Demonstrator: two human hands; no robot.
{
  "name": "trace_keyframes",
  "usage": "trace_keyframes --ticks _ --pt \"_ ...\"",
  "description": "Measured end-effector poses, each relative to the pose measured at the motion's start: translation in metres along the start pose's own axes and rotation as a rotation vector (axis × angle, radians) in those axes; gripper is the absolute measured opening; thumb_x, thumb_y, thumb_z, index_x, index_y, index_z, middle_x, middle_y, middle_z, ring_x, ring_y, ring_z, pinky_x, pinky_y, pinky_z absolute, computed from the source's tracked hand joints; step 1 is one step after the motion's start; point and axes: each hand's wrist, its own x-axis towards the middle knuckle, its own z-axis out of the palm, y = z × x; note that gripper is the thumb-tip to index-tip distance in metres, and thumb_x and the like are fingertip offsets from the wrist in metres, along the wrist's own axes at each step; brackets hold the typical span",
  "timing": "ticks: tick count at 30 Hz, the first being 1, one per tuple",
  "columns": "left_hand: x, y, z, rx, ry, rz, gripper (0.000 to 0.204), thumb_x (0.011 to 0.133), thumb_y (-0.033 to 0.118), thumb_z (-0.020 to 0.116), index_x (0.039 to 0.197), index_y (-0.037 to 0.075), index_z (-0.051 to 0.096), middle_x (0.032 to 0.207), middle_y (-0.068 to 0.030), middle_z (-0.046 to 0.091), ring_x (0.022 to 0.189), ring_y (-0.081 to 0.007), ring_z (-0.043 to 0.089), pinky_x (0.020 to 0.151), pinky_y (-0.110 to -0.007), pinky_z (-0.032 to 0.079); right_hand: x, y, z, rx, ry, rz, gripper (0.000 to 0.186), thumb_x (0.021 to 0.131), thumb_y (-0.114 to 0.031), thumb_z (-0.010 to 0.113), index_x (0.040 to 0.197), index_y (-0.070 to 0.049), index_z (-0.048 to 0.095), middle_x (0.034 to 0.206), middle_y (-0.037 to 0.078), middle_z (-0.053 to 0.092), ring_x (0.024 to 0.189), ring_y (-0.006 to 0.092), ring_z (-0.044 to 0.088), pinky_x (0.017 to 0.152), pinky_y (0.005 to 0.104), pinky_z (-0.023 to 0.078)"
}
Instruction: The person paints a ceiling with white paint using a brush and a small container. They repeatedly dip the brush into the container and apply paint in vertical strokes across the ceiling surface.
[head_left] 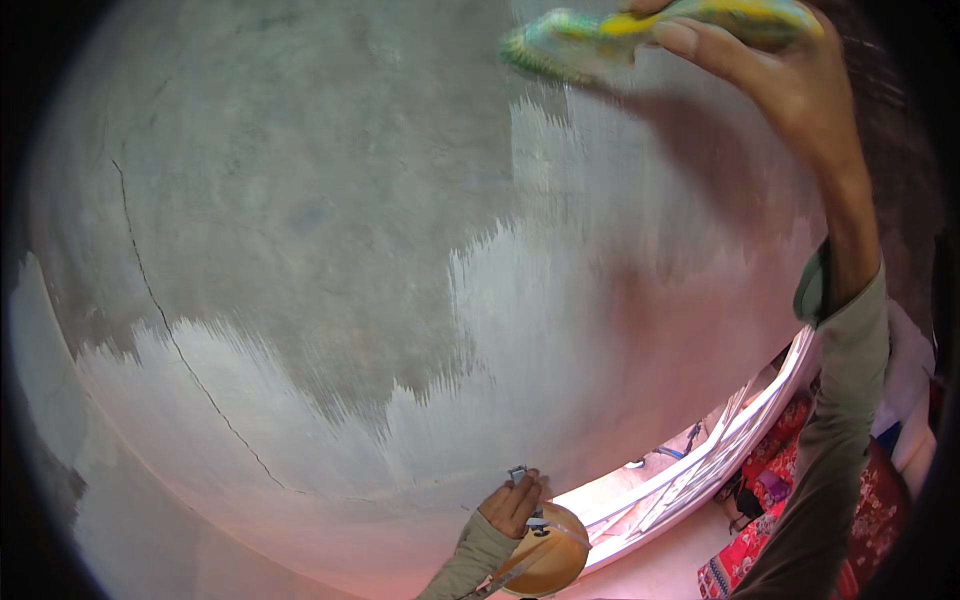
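High at the upper right, my right hand (770, 75) is closed round the yellow and green handle of a paintbrush (560, 48). Its broad head, smeared with pale green and white, is at the wall (300, 200), on the border between bare grey plaster and white paint. Low in the middle, my left hand (510, 505) has its fingers closed near a small metal piece (517, 473) by the wall; what they grip is hidden. Just below that hand is a round orange-tan bucket (550, 562), with a pale strap or handle across it; its contents cannot be made out.
A long crack (150, 290) runs down the wall's left side. Below right is a bright opening with white bars (660, 505). Red patterned cloth (770, 500) lies beyond my right sleeve. Another partly painted wall (50, 360) meets this one at the left.
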Motion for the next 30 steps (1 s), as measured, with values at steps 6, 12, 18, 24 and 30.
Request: trace_keyframes --ticks 6,12,18,24,30 --pt "0.005 0.004 0.001 -0.013 0.043 0.006 0.056 0.07 0.0 0.071 0.126 -0.003 0.063 0.136 -0.0172 0.062 0.083 -0.0281 0.063 0.077 -0.038 0.057 -0.045 0.006 0.037 -0.01 0.046 -0.39 0.024 0.087 -0.001 0.075 0.11 0.002 0.072 0.107 0.016 0.074 0.101 0.0296 0.072 0.085 0.0342 0.058" --pt "0.0 0.001 0.002 0.002 -0.018 0.016 0.057 0.074 0.012 0.071 0.128 -0.001 0.062 0.139 -0.0167 0.061 0.084 -0.0296 0.063 0.077 -0.039 0.056 -0.062 -0.005 0.06 -0.068 0.076 -0.316 0.032 0.079 -0.002 0.081 0.11 0.0 0.071 0.112 0.017 0.073 0.098 0.0313 0.073 0.083 0.0363 0.059" --pt "0.004 0.006 -0.005 -0.017 0.02 0.004 0.055 0.074 0.008 0.07 0.128 -0.002 0.062 0.137 -0.0167 0.062 0.083 -0.029 0.063 0.076 -0.039 0.056 -0.067 -0.004 0.054 -0.06 0.111 -0.33 0.033 0.076 -0.008 0.081 0.106 -0.003 0.068 0.108 0.012 0.071 0.095 0.0284 0.072 0.078 0.036 0.06" --pt "0.005 0.009 -0.006 -0.007 -0.004 0.001 0.057 0.072 -0.005 0.065 0.129 -0.006 0.061 0.133 -0.022 0.062 0.089 -0.029 0.063 0.084 -0.038 0.057 -0.112 -0.022 0.061 -0.093 0.024 -0.307 0.031 0.078 -0.013 0.079 0.105 -0.004 0.067 0.108 0.012 0.07 0.094 0.0276 0.072 0.077 0.0366 0.062" --pt "0.008 0.011 -0.008 -0.01 0.014 -0.014 0.053 0.075 -0.003 0.067 0.128 -0.006 0.063 0.134 -0.021 0.062 0.086 -0.0284 0.062 0.08 -0.038 0.057 -0.129 -0.046 0.035 0.045 -0.092 -0.203 0.03 0.076 -0.01 0.081 0.103 -0.005 0.069 0.104 0.012 0.073 0.089 0.0287 0.073 0.073 0.037 0.062"
